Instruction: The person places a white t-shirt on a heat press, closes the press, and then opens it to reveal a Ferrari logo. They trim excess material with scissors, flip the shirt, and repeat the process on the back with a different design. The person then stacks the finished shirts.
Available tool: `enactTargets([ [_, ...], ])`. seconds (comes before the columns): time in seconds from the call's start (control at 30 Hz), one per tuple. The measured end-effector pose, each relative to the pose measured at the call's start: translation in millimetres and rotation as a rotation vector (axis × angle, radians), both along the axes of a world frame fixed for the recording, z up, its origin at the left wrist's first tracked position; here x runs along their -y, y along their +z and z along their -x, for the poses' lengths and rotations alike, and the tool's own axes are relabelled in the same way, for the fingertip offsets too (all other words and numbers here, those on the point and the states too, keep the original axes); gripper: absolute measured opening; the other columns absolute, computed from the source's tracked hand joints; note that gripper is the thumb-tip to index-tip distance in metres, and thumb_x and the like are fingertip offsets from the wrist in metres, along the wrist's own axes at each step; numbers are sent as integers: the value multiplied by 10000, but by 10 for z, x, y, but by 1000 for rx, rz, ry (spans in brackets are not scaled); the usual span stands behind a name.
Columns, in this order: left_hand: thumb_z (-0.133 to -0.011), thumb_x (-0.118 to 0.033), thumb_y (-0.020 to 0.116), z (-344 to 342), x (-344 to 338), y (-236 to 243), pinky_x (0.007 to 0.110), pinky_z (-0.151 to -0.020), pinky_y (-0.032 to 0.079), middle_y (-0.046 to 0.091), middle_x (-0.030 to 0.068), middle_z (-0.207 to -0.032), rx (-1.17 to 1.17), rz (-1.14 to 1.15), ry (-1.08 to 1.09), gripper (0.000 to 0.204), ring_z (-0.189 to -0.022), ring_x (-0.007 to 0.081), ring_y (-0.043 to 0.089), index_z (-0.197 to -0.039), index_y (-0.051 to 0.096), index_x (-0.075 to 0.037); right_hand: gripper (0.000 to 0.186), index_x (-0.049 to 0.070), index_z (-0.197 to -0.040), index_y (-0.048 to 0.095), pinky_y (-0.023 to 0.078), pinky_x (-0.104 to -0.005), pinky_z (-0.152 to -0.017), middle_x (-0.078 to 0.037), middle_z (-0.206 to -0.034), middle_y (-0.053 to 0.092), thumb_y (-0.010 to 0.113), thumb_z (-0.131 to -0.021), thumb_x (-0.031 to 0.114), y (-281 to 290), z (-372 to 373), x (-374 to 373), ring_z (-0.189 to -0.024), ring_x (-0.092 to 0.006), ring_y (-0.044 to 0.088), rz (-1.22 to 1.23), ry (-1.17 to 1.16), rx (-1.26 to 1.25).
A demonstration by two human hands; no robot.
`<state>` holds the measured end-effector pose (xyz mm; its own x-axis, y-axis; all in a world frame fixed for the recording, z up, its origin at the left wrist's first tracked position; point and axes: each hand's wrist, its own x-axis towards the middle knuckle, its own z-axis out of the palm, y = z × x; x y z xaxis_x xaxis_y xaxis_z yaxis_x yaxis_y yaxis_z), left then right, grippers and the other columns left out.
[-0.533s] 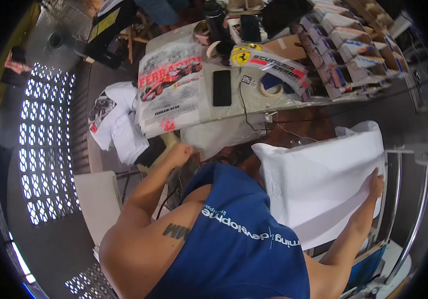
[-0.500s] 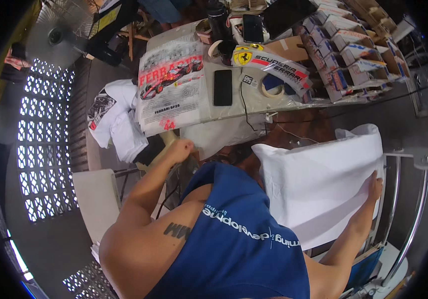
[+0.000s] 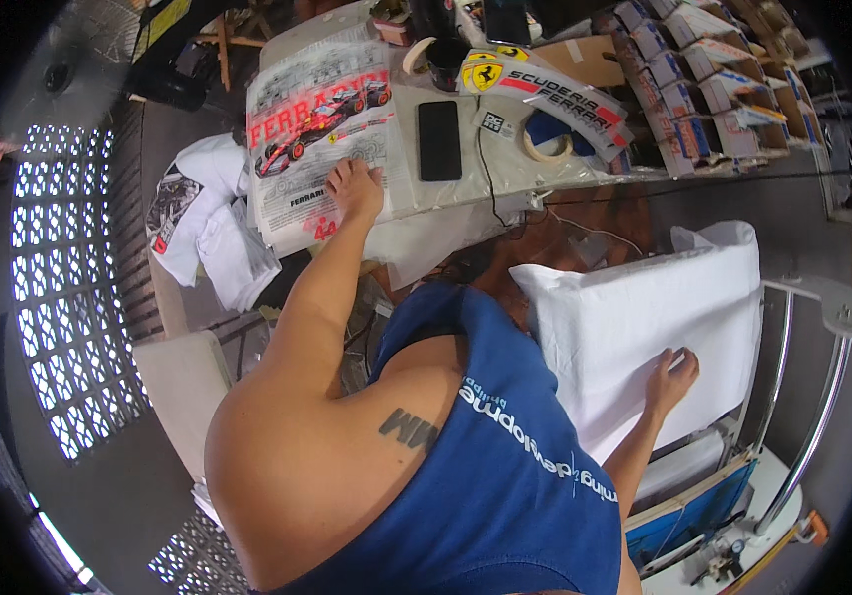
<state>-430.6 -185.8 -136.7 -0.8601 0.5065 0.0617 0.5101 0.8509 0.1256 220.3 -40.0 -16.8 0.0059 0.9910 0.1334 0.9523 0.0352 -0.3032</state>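
My left hand (image 3: 355,188) rests on the lower right part of a translucent printed sheet (image 3: 292,203) with a red race car on it, fingers slightly bent and apart. More sheets seem to lie under it. At the right, a white cloth (image 3: 634,317) covers a flat, board-like shape, its near side hanging down in folds. My right hand (image 3: 674,375) is at this cloth, its fingers loosely curled and apart, holding nothing. Whether its fingertips touch the cloth I cannot tell.
Right of the sheets lie a black phone (image 3: 439,141), a tape roll (image 3: 547,139) and a curved printed strip (image 3: 555,94). Stacked cardboard bins (image 3: 714,69) stand at the back right. White printed shirts (image 3: 203,198) hang at the left, and a curved metal bar (image 3: 813,426) rises on the right.
My left hand has moved forward from the table's front edge onto the printed sheet. My right hand has left the cloth's right edge and come inward to its near side.
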Motion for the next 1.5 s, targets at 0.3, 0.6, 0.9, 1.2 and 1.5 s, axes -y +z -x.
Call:
enactTargets([
  [0.3,-966,-371,668,151,-66,147,614,-1080,363,477,82,-1422,164,88,24,404,-1361,351,403,-1262,641,-96,437,-1,-1306,602,403,-510,-1116,-262,-1445,525,621,-999,310,-42,165,131,-1334,-440,496,-191,20,46],
  [0.6,-930,-214,678,674,127,140,489,-946,516,724,141,-1141,116,-315,82,263,-1064,349,679,-1174,669,-116,426,14,-1279,625,399,-509,-1123,-238,-1437,545,644,-980,317,-38,193,153,-1339,-415,506,-203,-5,45],
  [0.9,-910,-127,733,479,-72,2448,362,-805,550,747,145,-945,101,-682,-391,232,-873,269,725,-1118,716,-26,333,8,-1188,670,435,-501,-1088,-246,-1395,564,702,-940,226,160,327,191,-1306,-407,529,-221,-11,-19],
  [1.2,-877,-152,737,-3632,-771,2780,436,-875,543,678,160,-1082,551,-283,-1777,301,-1028,346,663,-1141,672,-23,401,-12,-1297,606,572,-337,-844,-110,-1132,706,678,-1002,250,985,953,893,-924,-159,685,364,-127,-1699],
  [1.5,-900,-304,754,-3582,-1386,1748,586,-1156,352,554,195,-1410,277,-208,-2075,487,-1351,403,480,-1292,634,-41,260,-35,-1156,674,551,-326,-698,-101,-971,720,705,-931,90,456,-371,1141,-783,-174,676,100,-736,-1344],
])
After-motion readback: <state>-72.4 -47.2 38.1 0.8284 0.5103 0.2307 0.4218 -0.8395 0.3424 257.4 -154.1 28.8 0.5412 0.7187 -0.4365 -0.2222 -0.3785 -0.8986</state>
